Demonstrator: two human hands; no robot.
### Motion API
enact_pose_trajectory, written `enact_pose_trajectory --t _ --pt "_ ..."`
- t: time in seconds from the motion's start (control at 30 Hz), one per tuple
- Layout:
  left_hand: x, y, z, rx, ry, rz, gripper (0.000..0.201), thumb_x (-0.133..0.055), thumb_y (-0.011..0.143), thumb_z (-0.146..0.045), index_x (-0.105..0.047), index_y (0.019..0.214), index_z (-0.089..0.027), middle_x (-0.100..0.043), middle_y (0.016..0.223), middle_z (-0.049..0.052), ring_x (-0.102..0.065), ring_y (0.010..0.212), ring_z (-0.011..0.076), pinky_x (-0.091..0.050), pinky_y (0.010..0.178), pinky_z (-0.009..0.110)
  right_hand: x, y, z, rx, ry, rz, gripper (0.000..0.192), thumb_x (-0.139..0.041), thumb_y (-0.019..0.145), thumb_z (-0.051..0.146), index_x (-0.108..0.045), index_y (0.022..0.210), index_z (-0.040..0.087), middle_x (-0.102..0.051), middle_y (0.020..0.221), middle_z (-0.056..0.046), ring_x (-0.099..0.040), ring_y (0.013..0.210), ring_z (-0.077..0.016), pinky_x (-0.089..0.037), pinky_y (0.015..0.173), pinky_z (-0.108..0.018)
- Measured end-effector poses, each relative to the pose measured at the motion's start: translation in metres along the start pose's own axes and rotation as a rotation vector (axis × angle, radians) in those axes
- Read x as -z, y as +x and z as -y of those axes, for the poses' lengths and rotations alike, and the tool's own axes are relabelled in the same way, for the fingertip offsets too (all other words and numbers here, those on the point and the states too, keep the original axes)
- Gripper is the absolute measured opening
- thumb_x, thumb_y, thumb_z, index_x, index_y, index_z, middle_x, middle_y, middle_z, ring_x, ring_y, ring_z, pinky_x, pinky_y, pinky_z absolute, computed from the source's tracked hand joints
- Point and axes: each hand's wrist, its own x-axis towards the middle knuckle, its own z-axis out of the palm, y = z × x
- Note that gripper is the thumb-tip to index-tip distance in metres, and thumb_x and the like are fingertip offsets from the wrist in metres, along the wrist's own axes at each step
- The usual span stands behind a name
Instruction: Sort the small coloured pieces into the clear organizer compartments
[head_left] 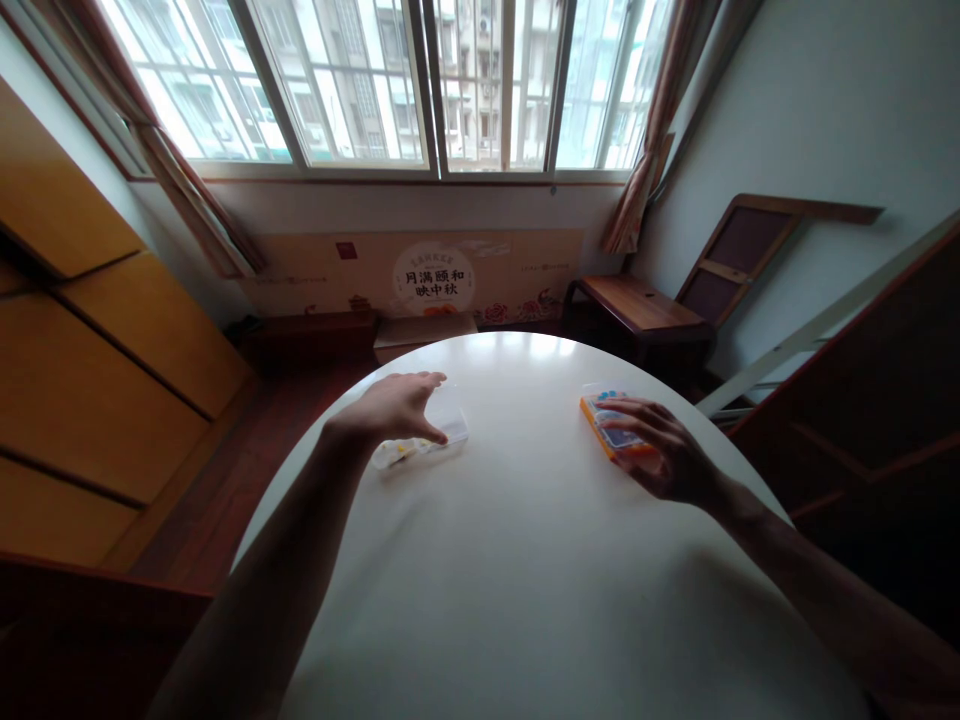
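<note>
My left hand (394, 408) is over the far left part of the white round table (487, 560), its thumb and fingers spread apart. Beneath and beside it lies a clear plastic container (452, 412), partly hidden by the hand. A crumpled clear wrapper with yellow marks (397, 453) lies close to the wrist. On the right, my right hand (664, 455) is over a flat box with an orange edge (592, 425) and blue parts on top. The fingers are parted and curve above the box; whether they touch it is unclear.
Past the table stand a low wooden stool (645, 305) and a folded wooden chair (739, 250). A printed cardboard panel (525, 265) leans below the window (360, 90). Yellow wooden cabinets (82, 400) are at the left, and a dark wooden panel (862, 430) at the right.
</note>
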Motion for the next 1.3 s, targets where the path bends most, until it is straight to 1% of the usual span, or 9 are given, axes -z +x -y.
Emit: enact_pose_trajectory --t 0.17,0.37,0.47,0.6,0.77,0.83,0.93,1.07,1.3 --pt "-0.005 0.001 -0.007 0.014 0.056 0.048 0.071 -0.086 0.072 -0.058 -0.074 0.135 -0.028 -0.078 0.135 0.009 -0.072 0.122 0.0361 -0.053 0.100 0.037 -0.038 0.037 0.043 0.085 0.073 0.031 0.045 -0.066 0.099 0.017 -0.063 0.142 0.028 -0.066 0.154 -0.010 -0.062 0.143 -0.0323 -0.052 0.120 -0.058" --pt "-0.025 0.009 -0.023 -0.099 -0.002 0.041 0.041 -0.089 0.075 -0.048 -0.084 0.109 -0.027 -0.084 0.105 0.008 -0.077 0.093 0.0290 -0.053 0.081 0.033 -0.082 0.075 0.065 -0.028 0.209 0.020 0.031 -0.071 0.098 0.022 -0.065 0.128 0.026 -0.070 0.144 -0.012 -0.066 0.134 -0.0332 -0.056 0.113 -0.057" --pt "-0.029 0.010 -0.030 -0.157 -0.054 0.044 0.045 -0.090 0.073 -0.057 -0.083 0.105 -0.026 -0.082 0.105 0.007 -0.074 0.089 0.0270 -0.051 0.078 0.031 -0.103 0.084 0.071 -0.079 0.231 0.025 0.026 -0.076 0.099 0.032 -0.065 0.122 0.025 -0.072 0.139 -0.014 -0.070 0.126 -0.0332 -0.058 0.107 -0.056" --pt "-0.025 0.005 -0.039 -0.207 -0.105 0.097 0.061 -0.088 0.070 -0.072 -0.080 0.105 -0.023 -0.077 0.111 0.009 -0.071 0.094 0.0276 -0.051 0.079 0.032 -0.122 0.084 0.075 -0.050 0.272 0.059 0.042 -0.078 0.100 0.036 -0.061 0.138 0.026 -0.072 0.141 -0.013 -0.070 0.128 -0.0328 -0.058 0.108 -0.054" --pt "-0.027 0.003 -0.047 -0.219 -0.062 0.127 0.069 -0.087 0.066 -0.078 -0.074 0.100 -0.020 -0.072 0.104 0.010 -0.067 0.098 0.0305 -0.051 0.079 0.034 -0.126 0.081 0.076 -0.057 0.329 -0.022 0.025 -0.074 0.104 0.033 -0.065 0.127 0.027 -0.077 0.127 -0.009 -0.075 0.116 -0.0288 -0.060 0.104 -0.049" --pt "-0.033 0.005 -0.051 -0.221 -0.054 0.114 0.071 -0.088 0.065 -0.078 -0.071 0.100 -0.019 -0.071 0.104 0.011 -0.067 0.101 0.0326 -0.052 0.082 0.036 -0.125 0.083 0.076 -0.064 0.336 -0.057 0.030 -0.075 0.103 0.033 -0.064 0.130 0.026 -0.078 0.125 -0.009 -0.075 0.114 -0.0285 -0.060 0.104 -0.048" --pt "-0.040 0.007 -0.057 -0.219 -0.067 0.079 0.074 -0.089 0.063 -0.078 -0.069 0.101 -0.018 -0.070 0.107 0.013 -0.066 0.105 0.0344 -0.054 0.085 0.038 -0.128 0.087 0.076 -0.019 0.289 -0.026 0.036 -0.073 0.105 0.032 -0.062 0.138 0.027 -0.076 0.134 -0.010 -0.073 0.119 -0.0288 -0.059 0.105 -0.049" --pt "-0.040 0.007 -0.056 -0.243 -0.091 0.121 0.074 -0.087 0.064 -0.077 -0.071 0.107 -0.019 -0.070 0.112 0.013 -0.066 0.108 0.0339 -0.054 0.087 0.037 -0.132 0.086 0.072 0.107 0.195 0.041 0.012 -0.067 0.109 0.028 -0.072 0.119 0.028 -0.080 0.125 -0.004 -0.074 0.114 -0.0260 -0.058 0.104 -0.048" --pt "-0.029 0.004 -0.040 -0.228 -0.142 0.159 0.058 -0.088 0.067 -0.068 -0.078 0.100 -0.021 -0.076 0.102 0.007 -0.068 0.085 0.0249 -0.048 0.071 0.031 -0.120 0.087 0.071 0.137 0.179 0.097 0.014 -0.070 0.107 0.031 -0.075 0.120 0.029 -0.081 0.124 -0.006 -0.073 0.114 -0.0270 -0.058 0.103 -0.048"
